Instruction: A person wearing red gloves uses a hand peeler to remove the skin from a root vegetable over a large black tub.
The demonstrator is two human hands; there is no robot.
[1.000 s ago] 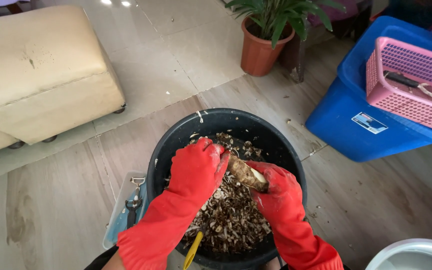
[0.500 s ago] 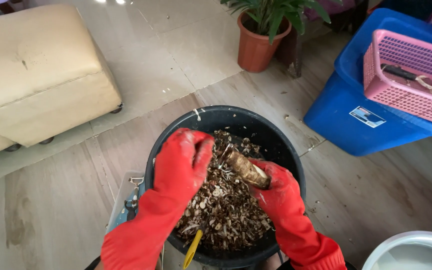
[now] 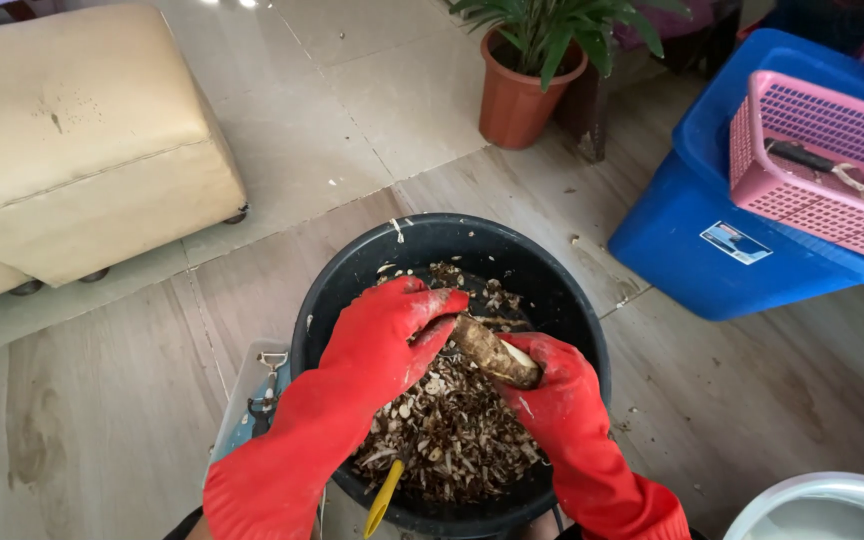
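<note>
- Since the frame half a second back, our left hand (image 3: 387,335) has slid down and rightward along the root (image 3: 492,352), so its fingertips now touch the root's upper end; the root itself has barely shifted.
- Both hands wear red rubber gloves.
- Our right hand (image 3: 552,385) is curled under the root's lower end and grips it, thumb side up.
- The left fingers are bent over the root's top end; whether they clamp it or only press on it we cannot tell.
- The root is brown, partly peeled to pale at the lower end, and is held tilted above the middle of the black tub (image 3: 352,270).
- A heap of brown peelings (image 3: 452,440) fills the tub's bottom.
- A yellow handle (image 3: 384,497) pokes out at the tub's near rim, under the left wrist.
- On the floor beyond the tub: a cream footstool (image 3: 72,150) far left, a potted plant (image 3: 517,95) at the back, a blue bin (image 3: 742,230) to the right with a pink basket (image 3: 822,170) on top.
</note>
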